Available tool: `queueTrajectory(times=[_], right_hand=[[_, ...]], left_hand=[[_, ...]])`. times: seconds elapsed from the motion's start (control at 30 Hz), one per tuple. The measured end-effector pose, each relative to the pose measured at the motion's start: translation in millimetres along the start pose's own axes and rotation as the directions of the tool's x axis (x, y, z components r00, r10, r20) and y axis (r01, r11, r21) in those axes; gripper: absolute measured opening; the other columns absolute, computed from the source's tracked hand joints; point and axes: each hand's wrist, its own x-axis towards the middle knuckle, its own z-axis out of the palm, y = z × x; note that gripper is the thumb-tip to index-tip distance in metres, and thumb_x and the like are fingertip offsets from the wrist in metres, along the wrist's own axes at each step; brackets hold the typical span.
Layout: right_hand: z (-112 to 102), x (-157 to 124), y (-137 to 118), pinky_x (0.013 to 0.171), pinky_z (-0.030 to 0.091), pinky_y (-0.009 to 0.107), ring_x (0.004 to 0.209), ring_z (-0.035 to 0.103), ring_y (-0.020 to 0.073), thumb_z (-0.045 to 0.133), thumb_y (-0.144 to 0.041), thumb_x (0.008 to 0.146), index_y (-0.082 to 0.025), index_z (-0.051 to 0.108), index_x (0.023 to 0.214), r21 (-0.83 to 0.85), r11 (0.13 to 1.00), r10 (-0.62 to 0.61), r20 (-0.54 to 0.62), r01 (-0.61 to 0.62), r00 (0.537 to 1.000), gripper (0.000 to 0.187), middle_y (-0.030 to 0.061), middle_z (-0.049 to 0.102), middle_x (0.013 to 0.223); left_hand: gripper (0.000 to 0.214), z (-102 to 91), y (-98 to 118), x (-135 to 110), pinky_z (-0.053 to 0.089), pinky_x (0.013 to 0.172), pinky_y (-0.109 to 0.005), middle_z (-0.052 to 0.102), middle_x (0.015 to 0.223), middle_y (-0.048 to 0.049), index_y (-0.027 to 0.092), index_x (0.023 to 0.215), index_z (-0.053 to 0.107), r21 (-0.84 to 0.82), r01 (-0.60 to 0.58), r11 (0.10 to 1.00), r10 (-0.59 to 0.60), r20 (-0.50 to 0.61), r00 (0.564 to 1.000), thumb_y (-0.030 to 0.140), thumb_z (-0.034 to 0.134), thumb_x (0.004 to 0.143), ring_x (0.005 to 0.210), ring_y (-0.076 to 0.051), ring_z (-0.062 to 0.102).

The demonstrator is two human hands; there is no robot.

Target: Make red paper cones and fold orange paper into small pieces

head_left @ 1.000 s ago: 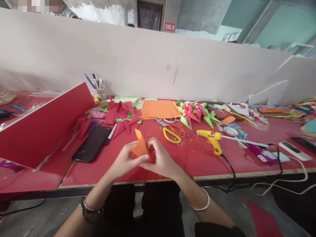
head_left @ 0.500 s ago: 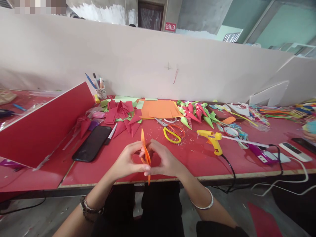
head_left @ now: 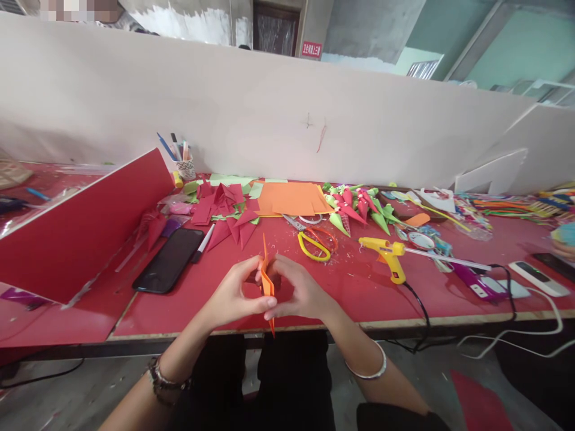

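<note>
Both hands hold one small piece of orange paper [head_left: 266, 281] over the near edge of the red table [head_left: 359, 293]. My left hand [head_left: 233, 296] pinches it from the left with thumb and fingers. From the other side my right hand [head_left: 299, 293] pinches it too, and the fingertips of both meet at the paper. The paper stands on edge, folded narrow, with a point at the top and another below the fingers.
A black phone [head_left: 168, 260] and a marker lie left of the hands, beside a tilted red board [head_left: 85, 227]. Behind are red folded pieces [head_left: 224, 209], orange sheets [head_left: 290, 199], yellow-handled scissors [head_left: 312, 245], paper cones [head_left: 354, 206] and a yellow glue gun [head_left: 386, 254] with its cord.
The orange paper went from a broad curved shape to a narrow upright fold pressed between both hands. The hands closed in on each other.
</note>
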Motion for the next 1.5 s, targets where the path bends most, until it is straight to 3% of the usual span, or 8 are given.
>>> queueTrajectory(times=[0.23, 0.4, 0.63, 0.73, 0.93, 1.07, 1.2, 1.5], right_hand=[[-0.4, -0.8, 0.3, 0.065, 0.045, 0.026, 0.072, 0.05, 0.0143, 0.068, -0.042, 0.065, -0.023, 0.051, 0.08, 0.013, 1.0, 0.003, -0.011, -0.003, 1.0, 0.029, -0.0003, 0.052, 0.081], [-1.7, -0.7, 3.4, 0.075, 0.044, 0.029, 0.086, 0.055, 0.0171, 0.048, -0.031, 0.082, -0.021, 0.056, 0.091, -0.037, 0.999, 0.014, -0.106, -0.018, 0.994, 0.016, 0.0033, 0.058, 0.091], [-38.2, 1.8, 31.7, 0.052, 0.036, 0.024, 0.058, 0.047, 0.0121, 0.044, -0.041, 0.082, -0.017, 0.056, 0.079, 0.028, 0.934, 0.343, -0.348, -0.356, 0.872, 0.028, -0.0007, 0.05, 0.064], [-45.9, 4.4, 54.2, 0.049, 0.031, 0.022, 0.054, 0.042, 0.0102, 0.042, -0.042, 0.082, -0.017, 0.053, 0.078, 0.056, 0.904, 0.421, -0.302, -0.425, 0.855, 0.028, -0.0024, 0.047, 0.063], [-34.3, 7.5, 93.0, 0.045, 0.021, 0.021, 0.045, 0.028, 0.0073, 0.048, -0.037, 0.075, -0.019, 0.038, 0.055, -0.073, 0.847, 0.487, -0.293, -0.527, 0.823, 0.029, -0.0075, 0.029, 0.049], [-29.5, 3.7, 100.4, 0.045, 0.025, 0.021, 0.043, 0.034, 0.0084, 0.047, -0.034, 0.075, -0.019, 0.047, 0.071, -0.079, 0.825, 0.51, -0.323, -0.559, 0.798, 0.016, -0.008, 0.037, 0.049], [-27.6, -4.8, 97.6, 0.051, 0.035, 0.024, 0.048, 0.045, 0.0115, 0.048, -0.031, 0.074, -0.019, 0.047, 0.098, -0.08, 0.815, 0.512, -0.362, -0.573, 0.779, 0.026, -0.005, 0.051, 0.058], [-4.4, -28.9, 83.7, 0.052, 0.035, 0.024, 0.049, 0.049, 0.0136, 0.041, -0.026, 0.08, -0.017, 0.033, 0.122, -0.152, 0.824, 0.45, -0.411, -0.546, 0.793, 0.044, -0.0053, 0.048, 0.056]], left_hand=[[0.031, -2.4, -3.6, -4.9, 0.045, 0.073, -0.029, 0.061, 0.088, -0.0053, 0.015, 0.091, 0.057, 0.125, -0.023, 0.992, 0.027, -0.029, 0.999, 0.038, 0.055, 0.071, 0.079, -0.018, 0.056], [0.039, -3.2, -14.4, -8.2, 0.047, 0.065, -0.029, 0.064, 0.085, -0.0075, 0.014, 0.092, 0.057, 0.06, 0.161, 0.985, -0.139, -0.278, 0.95, 0.045, 0.055, 0.068, 0.076, -0.021, 0.058], [0.038, -37.5, -30.3, -8.2, 0.046, 0.06, -0.024, 0.064, 0.083, -0.0055, 0.013, 0.095, 0.054, -0.027, 0.271, 0.962, -0.248, -0.501, 0.829, 0.044, 0.048, 0.074, 0.073, -0.018, 0.06], [0.031, -48.0, -44.0, -11.4, 0.042, 0.054, -0.022, 0.062, 0.073, -0.0037, 0.013, 0.084, 0.056, 0.323, 0.39, 0.862, -0.209, -0.473, 0.856, 0.041, 0.044, 0.076, 0.065, -0.016, 0.058], [0.023, -36.0, -64.9, -13.2, 0.041, 0.06, -0.027, 0.062, 0.077, -0.008, 0.016, 0.087, 0.054, 0.845, 0.425, 0.325, -0.197, -0.379, 0.904, 0.034, 0.047, 0.075, 0.075, -0.022, 0.058], [0.044, -27.0, -65.4, -4.4, 0.04, 0.081, -0.034, 0.049, 0.12, -0.0132, 0.018, 0.118, 0.044, 0.949, 0.177, 0.262, 0.022, -0.19, 0.982, 0.015, 0.046, 0.074, 0.104, -0.026, 0.048], [0.045, -21.6, -67.0, 12.1, 0.04, 0.081, -0.033, 0.05, 0.116, -0.0096, 0.022, 0.119, 0.045, 0.954, -0.089, 0.288, -0.065, 0.112, 0.992, 0.005, 0.035, 0.079, 0.101, -0.021, 0.049], [0.036, -3.2, -69.5, 24.0, 0.041, 0.069, -0.032, 0.052, 0.103, -0.0089, 0.021, 0.122, 0.043, 0.96, 0.003, 0.281, -0.111, 0.029, 0.993, 0.029, 0.034, 0.088, 0.091, -0.022, 0.049]])
